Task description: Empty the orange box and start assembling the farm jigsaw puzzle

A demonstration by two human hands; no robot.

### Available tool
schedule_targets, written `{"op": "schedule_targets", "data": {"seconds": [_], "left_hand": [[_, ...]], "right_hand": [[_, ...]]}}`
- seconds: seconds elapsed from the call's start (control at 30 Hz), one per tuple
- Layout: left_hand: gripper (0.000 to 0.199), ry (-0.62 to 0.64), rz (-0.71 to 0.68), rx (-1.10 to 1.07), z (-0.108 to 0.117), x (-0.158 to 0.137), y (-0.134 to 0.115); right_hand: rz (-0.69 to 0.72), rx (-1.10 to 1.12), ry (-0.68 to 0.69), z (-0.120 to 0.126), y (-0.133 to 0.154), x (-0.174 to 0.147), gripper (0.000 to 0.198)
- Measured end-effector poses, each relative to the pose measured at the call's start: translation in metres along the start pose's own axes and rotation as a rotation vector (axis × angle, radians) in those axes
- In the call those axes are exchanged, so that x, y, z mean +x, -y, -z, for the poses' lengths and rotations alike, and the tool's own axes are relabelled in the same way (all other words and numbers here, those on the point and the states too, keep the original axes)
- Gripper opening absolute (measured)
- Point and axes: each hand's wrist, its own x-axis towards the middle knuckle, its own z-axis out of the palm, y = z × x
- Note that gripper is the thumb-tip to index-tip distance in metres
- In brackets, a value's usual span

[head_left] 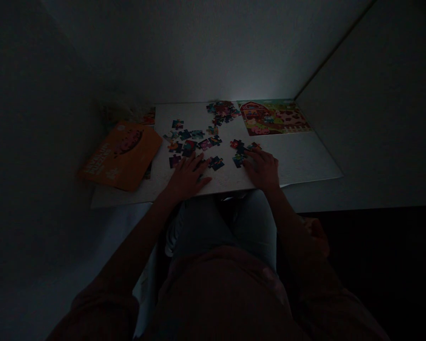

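I see my left hand (pixel 187 177) flat on the white worktop (pixel 305 161), grip open, holding nothing. My right hand (pixel 264 169) touches loose puzzle pieces (pixel 238 152) — whether its grip pinches one, I cannot tell. Beyond lie an orange box (pixel 122 154) and a farm picture (pixel 273 117).

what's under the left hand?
The left hand lies flat on the white board, fingertips among loose puzzle pieces. Any piece beneath the palm is covered.

The picture is very dim and underexposed. A faint glow falls on the wall beyond the hands and lights the tabletop (pixel 305 161) weakly. The corners sink into near black, and edges look stretched and soft.
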Motion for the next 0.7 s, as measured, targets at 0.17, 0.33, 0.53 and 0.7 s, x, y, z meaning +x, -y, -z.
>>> {"op": "schedule_targets", "data": {"seconds": [0.17,0.33,0.53,0.7], "left_hand": [[0.073,-0.011,-0.011,0.035,0.008,0.034,0.018],[0.073,-0.021,0.056,0.075,0.017,0.043,0.014],[0.077,-0.145,0.125,0.041,0.001,-0.01,0.001],[0.082,-0.26,0.279,0.037,0.001,-0.031,0.028]], "right_hand": [[-0.109,0.056,-0.141,-0.004,-0.006,0.003,0.04],[-0.139,0.113,-0.251,-0.007,-0.01,0.007,0.039],[0.057,0.132,-0.175,-0.005,-0.009,0.003,0.03],[0.205,0.138,0.036,0.002,-0.011,-0.002,0.021]]}}
